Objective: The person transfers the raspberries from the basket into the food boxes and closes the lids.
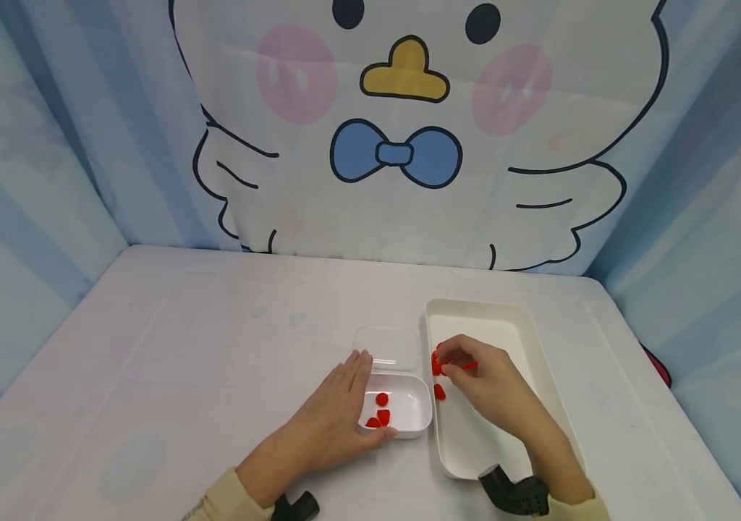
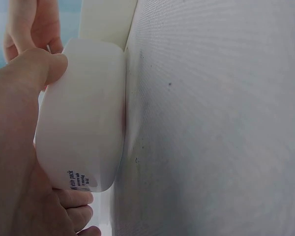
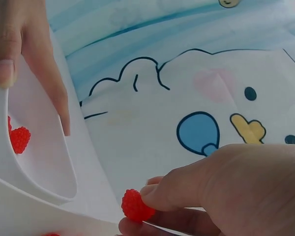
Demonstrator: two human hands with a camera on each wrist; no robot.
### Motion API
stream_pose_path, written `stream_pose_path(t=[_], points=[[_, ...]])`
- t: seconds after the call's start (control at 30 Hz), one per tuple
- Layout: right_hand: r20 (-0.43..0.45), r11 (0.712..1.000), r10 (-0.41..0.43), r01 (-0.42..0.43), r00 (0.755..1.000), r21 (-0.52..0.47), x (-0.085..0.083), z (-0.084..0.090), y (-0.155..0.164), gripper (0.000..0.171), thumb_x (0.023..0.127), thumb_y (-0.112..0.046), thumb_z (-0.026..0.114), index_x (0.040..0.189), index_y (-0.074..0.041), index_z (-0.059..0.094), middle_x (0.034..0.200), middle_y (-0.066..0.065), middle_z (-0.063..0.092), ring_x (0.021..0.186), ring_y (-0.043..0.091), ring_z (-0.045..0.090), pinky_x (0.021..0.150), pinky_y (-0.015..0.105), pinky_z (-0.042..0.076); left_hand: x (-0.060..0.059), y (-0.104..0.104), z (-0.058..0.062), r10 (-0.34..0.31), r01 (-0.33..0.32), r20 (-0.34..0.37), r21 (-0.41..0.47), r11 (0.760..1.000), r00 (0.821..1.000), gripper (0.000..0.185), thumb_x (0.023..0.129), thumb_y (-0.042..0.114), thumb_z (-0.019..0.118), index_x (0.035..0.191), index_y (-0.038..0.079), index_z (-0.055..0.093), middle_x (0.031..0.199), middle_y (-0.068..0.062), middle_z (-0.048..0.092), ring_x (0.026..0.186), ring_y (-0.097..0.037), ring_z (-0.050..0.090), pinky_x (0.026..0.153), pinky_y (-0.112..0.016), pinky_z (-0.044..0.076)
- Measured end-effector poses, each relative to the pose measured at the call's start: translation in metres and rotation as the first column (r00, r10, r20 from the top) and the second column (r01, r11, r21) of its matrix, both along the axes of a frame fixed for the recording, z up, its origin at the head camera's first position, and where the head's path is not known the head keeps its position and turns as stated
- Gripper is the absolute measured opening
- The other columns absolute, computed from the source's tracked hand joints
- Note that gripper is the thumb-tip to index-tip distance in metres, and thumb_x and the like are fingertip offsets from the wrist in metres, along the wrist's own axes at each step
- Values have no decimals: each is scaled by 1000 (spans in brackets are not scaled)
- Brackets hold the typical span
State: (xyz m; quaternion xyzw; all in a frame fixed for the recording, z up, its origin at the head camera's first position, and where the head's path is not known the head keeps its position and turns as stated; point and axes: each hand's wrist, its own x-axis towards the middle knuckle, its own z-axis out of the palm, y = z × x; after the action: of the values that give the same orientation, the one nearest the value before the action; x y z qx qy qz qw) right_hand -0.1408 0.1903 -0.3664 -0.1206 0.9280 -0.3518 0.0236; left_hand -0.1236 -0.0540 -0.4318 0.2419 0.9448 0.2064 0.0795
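Observation:
In the head view my left hand [image 1: 334, 416] holds a small white plastic box [image 1: 417, 405], its thumb over the near rim and its fingers along the left side. Several red raspberries [image 1: 381, 399] lie inside the box. My right hand [image 1: 490, 380] is over the left part of a white tray [image 1: 475, 445]. Between its thumb and fingers it pinches a raspberry [image 3: 135, 205], seen plainly in the right wrist view. More raspberries [image 1: 439, 392] lie along the tray's left side, partly hidden by that hand.
The box's clear lid [image 1: 386, 346] lies folded back behind it. The tray stands close against the box's right side. A white cloth covers the table [image 1: 214, 347], and a curtain with a cartoon print [image 1: 403, 217] hangs behind it.

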Motion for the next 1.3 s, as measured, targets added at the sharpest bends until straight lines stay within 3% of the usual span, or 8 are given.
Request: stream_pose_path(t=[0.4,0.73,1.0,1.3], points=[[20,998,60,-60,998,-36,2,-4,-12,17,91,-5,66,105,-14,68,96,-5,70,88,10,65,79,22,57,0,-1,-2,-4,4,-14,13,1000,1000,102,88,66,57,157,2,18,165,-11,23,154,-27,17,124,-47,24],[5,982,184,-184,983,-52,5,-8,-22,16,91,-2,65,104,-12,69,96,-6,70,89,9,67,80,23,58,1,-1,-2,-7,7,-20,1,1000,1000,103,87,68,56,157,2,18,165,-12,23,154,-27,17,124,-47,24],[25,981,191,-190,981,-33,8,-11,-31,18,90,-2,67,104,-12,69,96,-7,70,90,9,67,80,17,56,0,-1,-2,-13,13,-40,-4,1000,999,101,88,66,56,157,2,19,164,-13,25,154,-28,19,123,-48,25],[6,964,266,-265,964,-28,11,-18,-43,18,90,1,65,104,-9,70,95,-4,71,87,9,66,82,24,58,0,-2,-2,-15,15,-36,2,1000,999,101,88,68,54,157,2,19,164,-12,24,154,-27,18,123,-48,26]])
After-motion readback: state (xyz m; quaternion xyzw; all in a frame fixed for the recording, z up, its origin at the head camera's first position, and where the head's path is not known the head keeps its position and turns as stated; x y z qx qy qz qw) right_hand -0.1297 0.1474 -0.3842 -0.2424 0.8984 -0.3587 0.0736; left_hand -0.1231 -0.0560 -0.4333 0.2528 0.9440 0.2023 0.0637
